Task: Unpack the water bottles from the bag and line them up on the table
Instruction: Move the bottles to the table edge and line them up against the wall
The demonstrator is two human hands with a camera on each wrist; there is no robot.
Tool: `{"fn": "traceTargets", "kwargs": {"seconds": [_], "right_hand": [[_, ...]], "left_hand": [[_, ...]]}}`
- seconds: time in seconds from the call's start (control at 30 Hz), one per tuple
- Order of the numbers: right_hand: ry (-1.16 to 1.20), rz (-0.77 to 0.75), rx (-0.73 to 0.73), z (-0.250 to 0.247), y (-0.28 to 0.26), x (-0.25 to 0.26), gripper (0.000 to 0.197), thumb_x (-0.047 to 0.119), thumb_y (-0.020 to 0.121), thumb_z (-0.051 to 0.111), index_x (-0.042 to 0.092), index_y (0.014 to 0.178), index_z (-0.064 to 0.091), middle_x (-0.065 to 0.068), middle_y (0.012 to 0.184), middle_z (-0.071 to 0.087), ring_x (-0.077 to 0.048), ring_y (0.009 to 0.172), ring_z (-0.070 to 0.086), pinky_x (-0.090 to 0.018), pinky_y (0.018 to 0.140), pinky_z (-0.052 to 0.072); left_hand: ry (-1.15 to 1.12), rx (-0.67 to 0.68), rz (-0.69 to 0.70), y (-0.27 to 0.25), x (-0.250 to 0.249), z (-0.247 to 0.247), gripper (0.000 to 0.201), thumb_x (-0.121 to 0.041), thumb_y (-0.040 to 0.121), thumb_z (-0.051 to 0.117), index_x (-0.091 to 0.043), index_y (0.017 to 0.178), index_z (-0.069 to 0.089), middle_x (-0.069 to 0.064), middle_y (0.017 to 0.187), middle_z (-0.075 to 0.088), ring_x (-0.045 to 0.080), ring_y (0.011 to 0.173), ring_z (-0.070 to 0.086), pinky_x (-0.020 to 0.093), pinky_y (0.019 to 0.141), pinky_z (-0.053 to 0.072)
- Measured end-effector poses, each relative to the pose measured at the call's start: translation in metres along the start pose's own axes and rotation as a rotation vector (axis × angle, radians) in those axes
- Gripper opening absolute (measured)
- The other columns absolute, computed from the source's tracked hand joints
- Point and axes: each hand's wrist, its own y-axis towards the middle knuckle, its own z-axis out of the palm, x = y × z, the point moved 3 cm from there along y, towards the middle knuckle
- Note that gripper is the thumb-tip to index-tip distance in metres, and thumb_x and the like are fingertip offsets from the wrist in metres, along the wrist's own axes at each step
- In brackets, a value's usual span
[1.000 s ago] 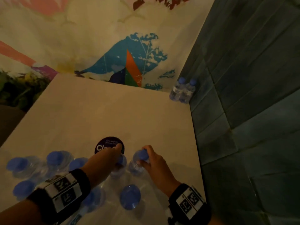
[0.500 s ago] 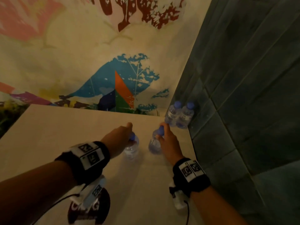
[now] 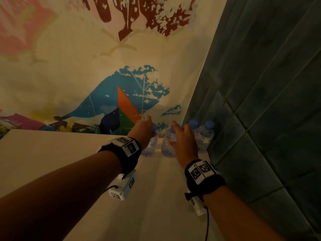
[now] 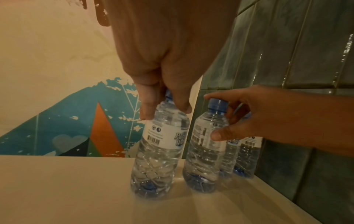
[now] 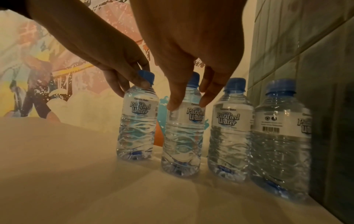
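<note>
Two clear water bottles with blue caps (image 3: 206, 134) stand upright at the table's far right corner, against the green tiled wall. My left hand (image 3: 150, 129) pinches the neck of a third bottle (image 4: 161, 151), which stands on the table at the left end of the row. My right hand (image 5: 188, 104) curls over the top of a fourth bottle (image 5: 182, 136), thumb and fingers on its shoulders; that bottle stands between the left one and the corner pair. All the bottles are upright, close together, in a line. The bag is out of view.
The pale table (image 3: 52, 153) stretches bare to the left of the row. A painted mural wall (image 3: 104, 66) runs along its far edge. Dark green tiles (image 3: 260, 101) close off the right side.
Both hands carried one bottle each from the pack at the near end to the far right corner. The bottles now stand on the table beside the corner pair.
</note>
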Motion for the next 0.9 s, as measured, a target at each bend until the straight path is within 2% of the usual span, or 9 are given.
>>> {"fn": "traceTargets", "kwargs": {"seconds": [0.07,0.27,0.43,0.53,0.63,0.73,0.8,0.87,0.9], "right_hand": [[-0.037,0.001,-0.018,-0.001,0.004,-0.001,0.072,0.010,0.080,0.069,0.021,0.140,0.031,-0.017,0.115,0.046,-0.036,0.103,0.051,-0.042,0.082,0.047],[-0.043,-0.012,-0.039,0.002,0.010,-0.004,0.073,0.012,0.082,0.067,0.021,0.142,0.028,-0.018,0.117,0.047,-0.038,0.104,0.051,-0.045,0.082,0.047],[-0.046,0.009,-0.049,-0.001,0.010,-0.004,0.070,0.017,0.083,0.065,0.023,0.142,0.028,-0.016,0.118,0.048,-0.036,0.109,0.049,-0.044,0.084,0.047],[-0.027,0.029,-0.005,-0.004,0.007,-0.002,0.070,0.020,0.085,0.064,0.026,0.143,0.025,-0.016,0.122,0.045,-0.035,0.112,0.048,-0.044,0.090,0.046],[0.076,0.061,0.014,-0.016,-0.004,0.001,0.069,0.026,0.085,0.062,0.026,0.143,0.026,-0.020,0.125,0.041,-0.039,0.113,0.048,-0.045,0.095,0.043],[0.213,0.036,-0.009,-0.034,-0.036,0.007,0.060,0.027,0.083,0.055,0.020,0.140,0.036,-0.024,0.125,0.042,-0.039,0.110,0.049,-0.044,0.096,0.040],[0.284,-0.006,0.060,-0.047,-0.069,0.015,0.056,0.020,0.082,0.058,0.017,0.136,0.042,-0.024,0.126,0.043,-0.032,0.101,0.052,-0.041,0.096,0.044],[0.344,-0.008,0.154,-0.058,-0.107,0.022,0.054,0.012,0.082,0.065,0.019,0.132,0.046,-0.018,0.121,0.044,-0.020,0.086,0.052,-0.035,0.086,0.049],[0.357,-0.012,0.185,-0.065,-0.126,0.026,0.053,0.013,0.082,0.066,0.021,0.131,0.048,-0.013,0.115,0.045,-0.019,0.081,0.053,-0.035,0.082,0.050]], "left_hand": [[0.039,-0.011,0.018,0.010,-0.002,0.003,0.023,-0.014,0.085,0.061,-0.001,0.094,0.044,0.020,0.090,0.057,0.039,0.095,0.059,0.037,0.069,0.037],[0.020,-0.036,0.013,0.021,-0.013,0.010,0.035,-0.012,0.084,0.064,0.004,0.107,0.043,0.027,0.105,0.061,0.041,0.100,0.058,0.036,0.069,0.035],[0.024,-0.039,0.011,0.026,-0.014,0.014,0.029,-0.014,0.085,0.063,-0.003,0.098,0.039,0.028,0.105,0.061,0.040,0.098,0.059,0.036,0.069,0.035],[0.035,0.004,0.006,0.020,-0.011,0.012,0.043,-0.018,0.084,0.065,0.002,0.112,0.041,0.027,0.115,0.058,0.041,0.106,0.056,0.041,0.078,0.041],[0.056,0.036,0.030,-0.001,-0.009,-0.005,0.055,-0.023,0.086,0.063,0.006,0.125,0.037,0.028,0.123,0.054,0.041,0.114,0.053,0.045,0.091,0.043],[0.116,0.078,0.116,-0.039,-0.007,-0.033,0.039,-0.028,0.087,0.053,0.000,0.112,0.053,0.024,0.111,0.062,0.039,0.105,0.058,0.044,0.087,0.047],[0.173,0.123,0.175,-0.075,-0.008,-0.056,0.034,-0.027,0.088,0.051,-0.005,0.112,0.057,0.019,0.114,0.063,0.035,0.106,0.059,0.043,0.089,0.048],[0.250,0.187,0.226,-0.116,-0.011,-0.079,0.031,-0.024,0.092,0.052,-0.010,0.119,0.053,0.012,0.123,0.060,0.029,0.110,0.056,0.035,0.090,0.046],[0.279,0.216,0.251,-0.138,-0.014,-0.091,0.032,-0.027,0.092,0.052,-0.015,0.122,0.051,0.008,0.126,0.058,0.025,0.112,0.055,0.030,0.087,0.043]]}}
